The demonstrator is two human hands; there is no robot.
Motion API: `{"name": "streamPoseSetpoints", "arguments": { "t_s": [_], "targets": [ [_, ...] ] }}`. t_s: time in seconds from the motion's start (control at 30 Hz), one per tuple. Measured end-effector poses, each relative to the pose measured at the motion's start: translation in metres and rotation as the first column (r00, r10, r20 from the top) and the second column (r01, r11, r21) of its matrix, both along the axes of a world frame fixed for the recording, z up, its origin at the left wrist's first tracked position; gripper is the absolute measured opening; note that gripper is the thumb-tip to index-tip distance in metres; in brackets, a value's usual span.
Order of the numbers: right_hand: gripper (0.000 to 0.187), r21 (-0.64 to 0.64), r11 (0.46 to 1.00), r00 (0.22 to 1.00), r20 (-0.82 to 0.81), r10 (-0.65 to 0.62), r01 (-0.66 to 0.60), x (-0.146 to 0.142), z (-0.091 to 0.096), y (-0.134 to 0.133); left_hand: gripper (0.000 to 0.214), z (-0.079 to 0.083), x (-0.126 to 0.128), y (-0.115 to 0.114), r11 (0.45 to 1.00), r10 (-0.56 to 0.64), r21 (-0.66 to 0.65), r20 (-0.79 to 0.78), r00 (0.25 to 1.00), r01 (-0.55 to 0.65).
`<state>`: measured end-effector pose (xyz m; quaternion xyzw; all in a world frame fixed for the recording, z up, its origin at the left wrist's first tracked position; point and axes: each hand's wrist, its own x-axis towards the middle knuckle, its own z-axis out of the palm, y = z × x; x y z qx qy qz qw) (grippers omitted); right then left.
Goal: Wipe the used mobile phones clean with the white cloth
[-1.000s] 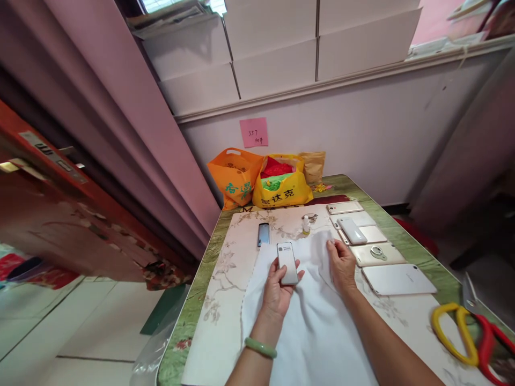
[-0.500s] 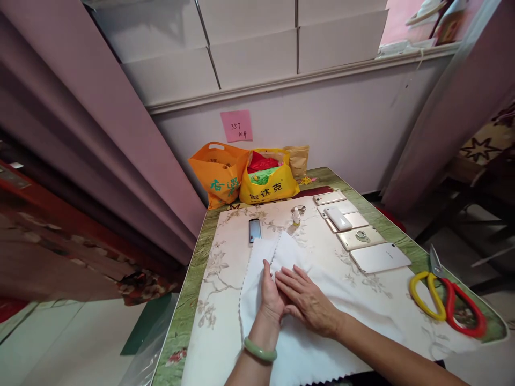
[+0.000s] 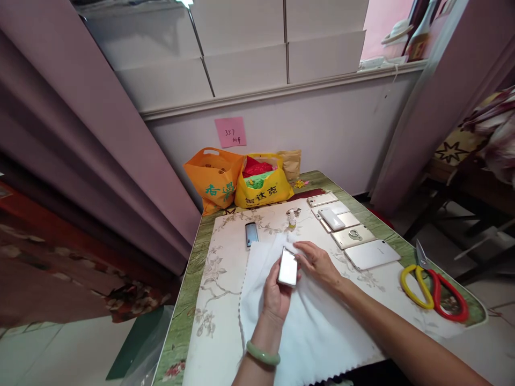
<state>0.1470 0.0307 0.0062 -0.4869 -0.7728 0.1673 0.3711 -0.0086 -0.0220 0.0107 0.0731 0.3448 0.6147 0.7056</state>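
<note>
In the head view, the left hand [image 3: 277,300] is curled round a small phone [image 3: 287,268], bright face up, above a white cloth [image 3: 314,338] near the counter's [image 3: 177,343] near edge; the right hand [image 3: 322,265] is half open by the phone's upper right corner, and whether it grips anything I cannot tell; handling seems partway, this phone not yet set down; a row of phones [image 3: 348,239] lies along the right edge, a blue phone [image 3: 251,235] nearer the left, neither in hand.
</note>
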Motion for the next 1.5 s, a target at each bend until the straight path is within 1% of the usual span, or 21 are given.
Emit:
{"name": "streamPoseSetpoints", "arguments": {
  "t_s": [0.03,0.1,0.17,0.23,0.27,0.4,0.47,0.57,0.63,0.7,0.73,0.8,0.9,0.97,1.0,1.1,1.13,1.2,1.33,1.4,1.5],
  "targets": [
    [0.033,-0.008,0.999,0.999,0.013,-0.038,0.038,0.006,-0.001,0.004,0.032,0.0,-0.002,0.0,1.0,-0.003,-0.002,0.01,1.0,0.003],
    [0.029,-0.035,0.988,0.979,0.142,-0.147,0.153,0.019,0.0,0.013,0.033,-0.001,-0.006,0.001,1.0,0.027,-0.012,0.045,0.999,-0.027],
    [0.023,-0.051,0.959,0.921,0.295,-0.253,0.279,0.031,0.004,0.026,0.033,-0.001,-0.01,0.003,0.996,0.085,-0.034,0.077,0.993,-0.082],
    [0.015,-0.042,0.935,0.877,0.365,-0.313,0.351,0.038,0.012,0.041,0.032,-0.002,-0.012,0.004,0.993,0.113,-0.05,0.089,0.99,-0.108],
    [0.016,-0.032,0.931,0.872,0.362,-0.33,0.365,0.04,0.016,0.049,0.033,-0.002,-0.013,0.005,0.993,0.111,-0.051,0.086,0.99,-0.107],
    [0.038,-0.006,0.939,0.9,0.288,-0.328,0.344,0.031,0.031,0.079,0.032,0.0,-0.013,0.004,0.996,0.08,-0.04,0.067,0.994,-0.078],
    [0.039,-0.029,0.95,0.926,0.234,-0.297,0.312,0.019,0.032,0.091,0.03,0.002,-0.012,0.004,0.996,0.081,-0.041,0.085,0.993,-0.078],
    [0.047,-0.09,0.951,0.949,0.14,-0.281,0.295,-0.002,0.027,0.107,0.028,0.006,-0.01,0.004,0.995,0.09,-0.04,0.123,0.988,-0.086],
    [0.041,-0.129,0.946,0.954,0.081,-0.289,0.297,-0.013,0.026,0.115,0.028,0.007,-0.009,0.005,0.996,0.09,-0.027,0.126,0.988,-0.087],
    [0.026,-0.151,0.941,0.953,0.021,-0.303,0.303,-0.02,0.028,0.118,0.03,0.006,-0.009,0.005,0.996,0.084,-0.008,0.124,0.989,-0.083],
    [0.022,-0.155,0.939,0.95,-0.012,-0.312,0.306,-0.021,0.031,0.117,0.03,0.005,-0.009,0.005,0.997,0.079,0.001,0.129,0.989,-0.08],
    [0.026,-0.146,0.939,0.943,-0.072,-0.324,0.311,-0.022,0.038,0.105,0.032,0.003,-0.01,0.006,0.997,0.069,0.009,0.143,0.987,-0.071],
    [0.038,-0.121,0.953,0.937,-0.187,-0.295,0.276,-0.021,0.041,0.066,0.033,0.001,-0.009,0.008,0.998,0.056,-0.004,0.149,0.987,-0.056],
    [0.053,-0.107,0.977,0.897,-0.389,-0.21,0.182,-0.021,0.036,0.03,0.033,0.0,-0.007,0.01,0.999,0.041,-0.009,0.142,0.989,-0.04],
    [0.059,-0.114,0.987,0.881,-0.447,-0.151,0.112,-0.022,0.031,0.013,0.032,0.0,-0.006,0.01,1.0,0.026,-0.003,0.138,0.99,-0.026],
    [0.057,-0.192,0.976,0.81,-0.586,-0.027,-0.106,-0.025,0.015,-0.023,0.028,0.0,-0.002,0.01,1.0,-0.003,0.029,0.131,0.991,0.0],
    [0.054,-0.208,0.967,0.789,-0.615,-0.011,-0.149,-0.026,0.011,-0.028,0.027,0.0,-0.001,0.009,0.999,0.002,0.036,0.13,0.992,-0.007],
    [0.05,-0.203,0.967,0.77,-0.638,-0.011,-0.155,-0.026,0.005,-0.031,0.023,0.001,0.001,0.007,0.998,0.035,0.039,0.122,0.992,-0.04],
    [0.054,-0.139,0.989,0.799,-0.599,-0.05,-0.042,-0.027,0.002,-0.024,0.02,0.002,0.003,0.007,0.995,0.072,0.055,0.121,0.99,-0.079],
    [0.057,-0.127,0.991,0.808,-0.587,-0.05,-0.031,-0.028,0.002,-0.022,0.021,0.002,0.004,0.009,0.997,0.059,0.049,0.135,0.989,-0.066],
    [0.053,-0.105,0.994,0.83,-0.556,-0.04,-0.023,-0.029,0.001,-0.024,0.023,0.003,0.005,0.014,0.999,0.051,0.008,0.152,0.987,-0.053]
  ]
}}
